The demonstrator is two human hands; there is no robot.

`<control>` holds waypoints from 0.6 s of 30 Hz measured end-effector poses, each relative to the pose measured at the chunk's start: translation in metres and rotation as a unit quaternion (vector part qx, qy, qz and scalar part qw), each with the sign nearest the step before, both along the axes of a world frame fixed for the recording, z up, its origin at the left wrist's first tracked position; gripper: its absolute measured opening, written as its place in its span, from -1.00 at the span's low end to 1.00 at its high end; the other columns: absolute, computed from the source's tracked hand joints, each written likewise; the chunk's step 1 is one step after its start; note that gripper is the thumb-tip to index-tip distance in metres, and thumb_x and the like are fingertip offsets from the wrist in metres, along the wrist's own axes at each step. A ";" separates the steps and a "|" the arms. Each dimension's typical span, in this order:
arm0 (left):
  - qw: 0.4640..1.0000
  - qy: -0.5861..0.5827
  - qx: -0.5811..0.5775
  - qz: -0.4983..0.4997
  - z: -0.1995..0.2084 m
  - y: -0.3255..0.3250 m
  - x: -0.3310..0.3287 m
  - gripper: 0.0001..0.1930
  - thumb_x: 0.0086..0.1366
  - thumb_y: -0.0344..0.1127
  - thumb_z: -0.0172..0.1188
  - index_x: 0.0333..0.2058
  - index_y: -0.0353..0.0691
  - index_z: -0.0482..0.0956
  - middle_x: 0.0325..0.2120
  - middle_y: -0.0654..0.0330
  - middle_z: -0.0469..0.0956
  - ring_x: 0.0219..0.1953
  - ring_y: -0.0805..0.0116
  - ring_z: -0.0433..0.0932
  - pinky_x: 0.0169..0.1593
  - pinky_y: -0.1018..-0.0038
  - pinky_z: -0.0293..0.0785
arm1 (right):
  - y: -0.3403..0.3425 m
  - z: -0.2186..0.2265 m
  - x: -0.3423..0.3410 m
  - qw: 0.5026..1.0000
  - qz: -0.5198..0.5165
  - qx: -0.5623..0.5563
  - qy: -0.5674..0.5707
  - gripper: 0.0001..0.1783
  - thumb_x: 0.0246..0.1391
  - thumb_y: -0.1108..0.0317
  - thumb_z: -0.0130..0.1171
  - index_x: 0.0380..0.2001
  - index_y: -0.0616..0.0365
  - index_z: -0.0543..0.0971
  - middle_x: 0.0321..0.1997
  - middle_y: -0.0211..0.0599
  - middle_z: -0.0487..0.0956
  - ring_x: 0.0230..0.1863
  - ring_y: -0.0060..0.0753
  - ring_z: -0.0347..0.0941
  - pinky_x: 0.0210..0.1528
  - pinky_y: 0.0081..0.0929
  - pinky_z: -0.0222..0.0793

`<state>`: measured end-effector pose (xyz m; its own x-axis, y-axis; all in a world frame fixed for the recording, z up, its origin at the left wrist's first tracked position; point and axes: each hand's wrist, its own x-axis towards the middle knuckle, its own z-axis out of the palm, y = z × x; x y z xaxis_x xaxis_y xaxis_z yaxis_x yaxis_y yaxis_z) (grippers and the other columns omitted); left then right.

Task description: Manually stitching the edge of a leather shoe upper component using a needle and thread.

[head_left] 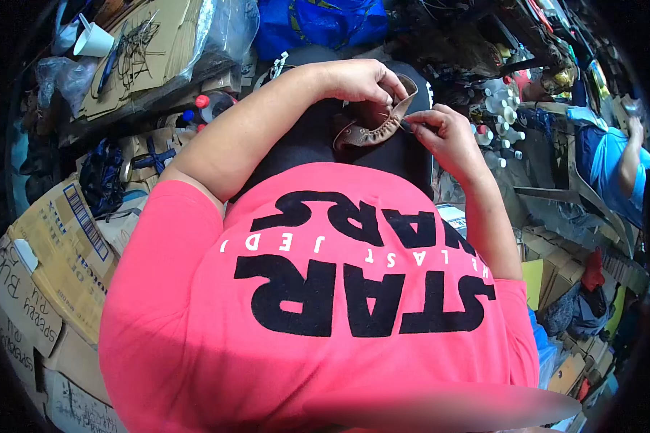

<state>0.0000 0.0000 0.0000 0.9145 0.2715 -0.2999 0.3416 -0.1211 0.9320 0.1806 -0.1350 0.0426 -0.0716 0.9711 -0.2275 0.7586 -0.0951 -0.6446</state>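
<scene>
A person in a pink shirt [361,353] with black and white lettering works a curved piece of brown leather [379,135], held above a dark-clad lap [285,137], near the top centre of the head view. The leather's long axis bends like a hook: one end points toward the person's left and slightly back toward the body, while the other curls up and away on the right. A puckered row runs along its near, outward edge. Which end is front or back cannot be told.

The left hand [372,81], knuckles up and fingers curled well in, grips the leather's far side; its fingertips are partly hidden. The right hand [448,135], almost closed, pinches a small dark item [405,127] between thumb and fingers, right at the leather's right edge; its kind is too small to tell.

Around them are a blue bag [325,25] ahead, plastic bottles [502,108] to the right, and cardboard boxes [61,249] and a white cup [94,41] to the left.
</scene>
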 end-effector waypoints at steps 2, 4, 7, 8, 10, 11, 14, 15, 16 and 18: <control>1.000 -0.012 -0.021 -0.016 -0.002 -0.001 0.001 -0.63 0.13 -0.43 0.08 -0.04 -0.23 0.52 -0.28 0.26 0.57 -0.24 0.51 0.49 -0.05 0.52 0.40 | 0.000 0.000 0.001 0.999 0.030 0.029 -0.011 -0.80 -0.04 0.46 0.18 -0.28 0.18 0.63 -0.48 -0.30 0.42 -0.44 -0.46 0.41 -0.37 -0.52 0.32; 0.999 -0.008 -0.039 -0.012 -0.007 0.002 -0.001 -0.63 0.13 -0.44 0.07 -0.04 -0.25 0.52 -0.27 0.25 0.57 -0.24 0.51 0.50 -0.05 0.52 0.40 | 0.003 0.000 -0.004 0.999 0.038 0.033 -0.017 -0.80 -0.04 0.47 0.17 -0.28 0.19 0.63 -0.48 -0.30 0.42 -0.45 -0.47 0.41 -0.38 -0.53 0.32; 0.999 -0.018 -0.030 -0.010 -0.004 0.001 -0.001 -0.63 0.13 -0.47 0.05 -0.04 -0.26 0.51 -0.27 0.23 0.57 -0.24 0.50 0.50 -0.05 0.52 0.41 | 0.005 -0.001 -0.004 0.999 0.036 0.036 -0.018 -0.80 -0.06 0.42 0.18 -0.31 0.16 0.63 -0.47 -0.21 0.46 -0.41 -0.30 0.44 -0.33 -0.44 0.35; 0.999 -0.030 -0.001 -0.010 -0.002 0.000 -0.001 -0.63 0.13 -0.48 0.05 -0.04 -0.27 0.51 -0.26 0.21 0.57 -0.24 0.50 0.51 -0.05 0.52 0.41 | 0.005 -0.002 -0.003 0.999 0.027 0.036 -0.013 -0.81 -0.09 0.38 0.19 -0.34 0.14 0.64 -0.47 -0.13 0.50 -0.36 -0.13 0.48 -0.27 -0.36 0.38; 0.999 -0.028 -0.017 -0.009 -0.002 0.000 -0.002 -0.62 0.13 -0.49 0.05 -0.03 -0.27 0.50 -0.26 0.21 0.58 -0.24 0.49 0.51 -0.05 0.52 0.41 | 0.005 0.000 -0.004 0.999 0.027 0.032 -0.015 -0.81 -0.09 0.38 0.19 -0.34 0.13 0.64 -0.47 -0.13 0.50 -0.36 -0.13 0.48 -0.27 -0.36 0.38; 0.999 -0.025 -0.032 -0.007 -0.002 0.000 -0.003 -0.62 0.13 -0.49 0.04 -0.03 -0.27 0.50 -0.26 0.20 0.58 -0.23 0.48 0.52 -0.04 0.51 0.42 | 0.005 0.001 -0.005 0.999 0.027 0.029 -0.018 -0.81 -0.09 0.38 0.19 -0.34 0.13 0.64 -0.47 -0.13 0.50 -0.36 -0.13 0.48 -0.27 -0.35 0.37; 0.999 -0.028 -0.035 -0.009 -0.002 0.000 -0.002 -0.64 0.13 -0.48 0.06 -0.04 -0.27 0.51 -0.26 0.21 0.58 -0.22 0.48 0.52 -0.03 0.50 0.42 | 0.008 -0.003 -0.004 0.997 0.052 0.032 -0.050 -0.81 -0.05 0.47 0.18 -0.30 0.22 0.62 -0.42 -0.25 0.47 -0.39 -0.42 0.45 -0.30 -0.53 0.34; 0.999 -0.029 -0.035 -0.010 -0.003 0.001 -0.002 -0.64 0.13 -0.48 0.06 -0.04 -0.27 0.51 -0.26 0.21 0.58 -0.22 0.48 0.52 -0.03 0.50 0.42 | 0.008 -0.006 -0.003 0.997 0.051 0.032 -0.051 -0.81 -0.05 0.47 0.18 -0.30 0.22 0.62 -0.42 -0.25 0.47 -0.39 -0.42 0.45 -0.30 -0.53 0.34; 0.999 -0.031 -0.035 -0.006 -0.005 0.001 -0.001 -0.66 0.14 -0.46 0.08 -0.06 -0.27 0.51 -0.26 0.21 0.58 -0.22 0.48 0.52 -0.03 0.50 0.41 | 0.009 -0.008 -0.002 0.998 0.045 0.041 -0.029 -0.82 -0.05 0.48 0.19 -0.30 0.21 0.62 -0.42 -0.29 0.47 -0.38 -0.46 0.44 -0.29 -0.55 0.34; 0.999 -0.034 -0.035 -0.001 -0.009 0.002 0.001 -0.68 0.16 -0.44 0.11 -0.07 -0.27 0.52 -0.26 0.21 0.58 -0.22 0.49 0.51 -0.03 0.50 0.41 | 0.008 -0.014 0.000 0.998 0.039 0.050 -0.007 -0.83 -0.05 0.49 0.20 -0.30 0.20 0.62 -0.41 -0.32 0.48 -0.37 -0.50 0.43 -0.29 -0.57 0.33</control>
<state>0.0005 0.0019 -0.0094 0.9340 0.2502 -0.2551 0.2768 -0.0552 0.9593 0.1810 -0.1266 0.0291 -0.1457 0.9806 -0.1312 0.7700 0.0291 -0.6373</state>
